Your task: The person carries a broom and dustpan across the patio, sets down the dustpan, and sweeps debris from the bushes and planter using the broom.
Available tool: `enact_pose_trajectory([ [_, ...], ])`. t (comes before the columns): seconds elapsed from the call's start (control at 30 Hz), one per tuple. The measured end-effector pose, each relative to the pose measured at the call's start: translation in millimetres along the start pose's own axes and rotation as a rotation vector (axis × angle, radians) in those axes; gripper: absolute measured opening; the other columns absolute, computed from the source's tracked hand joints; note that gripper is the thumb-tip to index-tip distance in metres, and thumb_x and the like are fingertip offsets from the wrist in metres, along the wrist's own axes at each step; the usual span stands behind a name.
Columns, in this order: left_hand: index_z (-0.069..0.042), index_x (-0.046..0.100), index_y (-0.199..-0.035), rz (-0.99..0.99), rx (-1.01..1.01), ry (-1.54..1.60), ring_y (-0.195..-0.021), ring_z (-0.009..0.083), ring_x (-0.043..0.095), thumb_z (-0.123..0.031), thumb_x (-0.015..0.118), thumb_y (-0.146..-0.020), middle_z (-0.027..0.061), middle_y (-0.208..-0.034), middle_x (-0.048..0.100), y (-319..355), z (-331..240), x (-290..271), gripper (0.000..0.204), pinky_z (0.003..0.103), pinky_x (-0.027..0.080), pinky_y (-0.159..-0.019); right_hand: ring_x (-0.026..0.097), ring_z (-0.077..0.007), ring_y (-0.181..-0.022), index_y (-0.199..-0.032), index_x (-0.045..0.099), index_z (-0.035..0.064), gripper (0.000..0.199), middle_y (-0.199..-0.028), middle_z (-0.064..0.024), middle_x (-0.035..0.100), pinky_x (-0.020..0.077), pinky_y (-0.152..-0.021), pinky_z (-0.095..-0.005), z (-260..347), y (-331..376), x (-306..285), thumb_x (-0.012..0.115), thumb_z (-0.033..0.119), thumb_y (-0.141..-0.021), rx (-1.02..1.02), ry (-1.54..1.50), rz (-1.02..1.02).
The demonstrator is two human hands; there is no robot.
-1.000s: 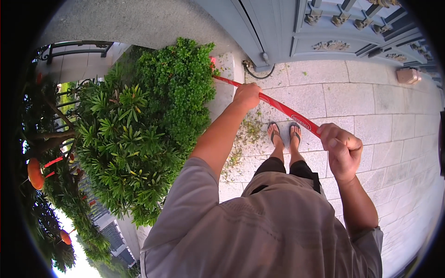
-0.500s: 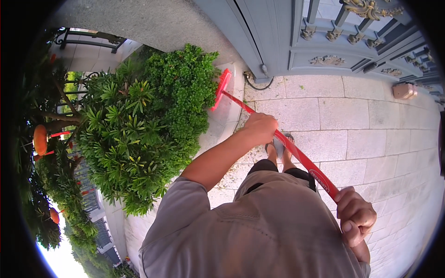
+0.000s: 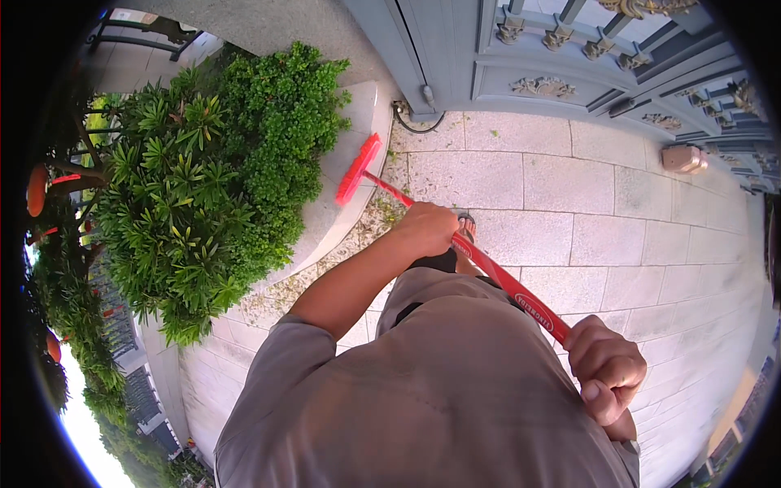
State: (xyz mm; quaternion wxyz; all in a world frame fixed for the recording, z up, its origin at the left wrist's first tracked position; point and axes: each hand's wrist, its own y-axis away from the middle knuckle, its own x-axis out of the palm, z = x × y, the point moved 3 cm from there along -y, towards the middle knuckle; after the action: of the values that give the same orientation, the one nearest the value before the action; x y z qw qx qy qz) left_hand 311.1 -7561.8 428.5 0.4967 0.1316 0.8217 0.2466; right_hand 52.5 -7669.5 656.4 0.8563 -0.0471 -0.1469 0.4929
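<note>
- Both hands are closed around the long red handle of a push broom (image 3: 423,215): the left hand (image 3: 429,229), at frame centre, wraps the shaft partway down, while the right hand (image 3: 606,376), at lower right, fists the upper end close to the body.
- Spaced well apart along the shaft, the two grips appear to give leverage, the lower hand steering and the upper one driving; that is a reading of the hold, not something shown.
- From the right hand the handle runs diagonally up and left to the red broom head (image 3: 358,169), which sits left of upper centre at the edge of a pale raised kerb (image 3: 346,207), tilted along that border.
- Dry leaf litter (image 3: 370,224) lies scattered on the grey stone paving (image 3: 569,187) along the kerb, just below the broom head.
- A dense green shrub (image 3: 220,179) fills the left of the frame, its branches overhanging the kerb and crowding the space beside the bristles.
- A grey-blue ornamental gate (image 3: 586,57) spans the top of the frame; a dark cable (image 3: 419,126) loops at its foot near the wall corner, just above the broom head.
- A sandalled foot (image 3: 467,224) shows beside the left hand, touching distance from the shaft in the picture.
- A small tan box-like object (image 3: 683,159) rests on the paving at the upper right, well clear of the broom.
- The person's grey shirt (image 3: 423,407) fills the lower frame and hides the ground beneath.
</note>
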Motion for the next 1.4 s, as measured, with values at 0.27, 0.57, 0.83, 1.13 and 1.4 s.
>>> enact_pose_trajectory([
  [0.27,-0.015,0.076,-0.103,-0.351,-0.282,0.280,-0.102,0.0308,0.069,-0.013,0.064,-0.085,0.0093,-0.108,0.072,70.4,-19.9,-22.9,0.022,0.044,0.053,-0.087,0.064,-0.0237,-0.092,-0.107,0.068,0.0056,0.063,-0.098,-0.0063,0.071,0.0427,-0.101,-0.0418,15.2,-42.6,16.1,0.066,0.066,-0.090,-0.059,-0.333,-0.201],
  [0.57,-0.004,0.076,-0.097,-1.148,-0.247,0.718,-0.095,0.0224,0.068,-0.005,0.081,-0.083,0.0099,-0.103,0.070,195.3,-8.7,64.5,0.015,0.032,0.055,-0.085,0.072,-0.0252,-0.088,-0.129,0.057,-0.0043,0.071,-0.105,-0.0175,0.073,0.0583,-0.076,-0.0374,-202.9,25.3,97.3,0.055,0.060,-0.100,1.170,-0.023,0.440],
  [0.83,0.000,0.067,-0.117,-1.469,-0.160,0.763,-0.096,0.0248,0.069,-0.040,0.080,-0.087,0.0135,-0.109,0.069,342.0,-167.3,110.8,0.052,0.033,0.055,-0.078,0.064,-0.0164,-0.058,-0.083,0.064,0.0093,0.017,-0.072,-0.0040,0.066,0.0546,-0.054,-0.0312,-284.1,93.8,181.7,0.067,0.025,-0.090,1.271,-0.237,0.175],
  [1.13,-0.002,0.072,-0.093,-1.374,-0.103,0.640,-0.078,0.0272,0.073,-0.037,0.085,-0.081,0.0108,-0.093,0.072,362.1,-274.5,70.9,0.039,0.034,0.058,-0.064,0.061,-0.0161,-0.055,-0.081,0.063,0.0103,0.019,-0.071,-0.0033,0.065,0.0520,-0.048,-0.0304,-325.6,106.0,91.6,0.069,0.027,-0.088,1.275,-0.035,0.156],
  [1.4,-0.004,0.074,-0.090,-1.346,-0.093,0.571,-0.083,0.0233,0.074,-0.016,0.084,-0.083,0.0101,-0.097,0.074,289.2,-300.5,27.1,0.017,0.033,0.061,-0.066,0.070,-0.0240,-0.077,-0.101,0.061,0.0111,0.031,-0.089,-0.0093,0.070,0.0547,-0.062,-0.0356,-282.0,49.6,-16.2,0.074,0.038,-0.092,1.360,-0.108,0.266],
])
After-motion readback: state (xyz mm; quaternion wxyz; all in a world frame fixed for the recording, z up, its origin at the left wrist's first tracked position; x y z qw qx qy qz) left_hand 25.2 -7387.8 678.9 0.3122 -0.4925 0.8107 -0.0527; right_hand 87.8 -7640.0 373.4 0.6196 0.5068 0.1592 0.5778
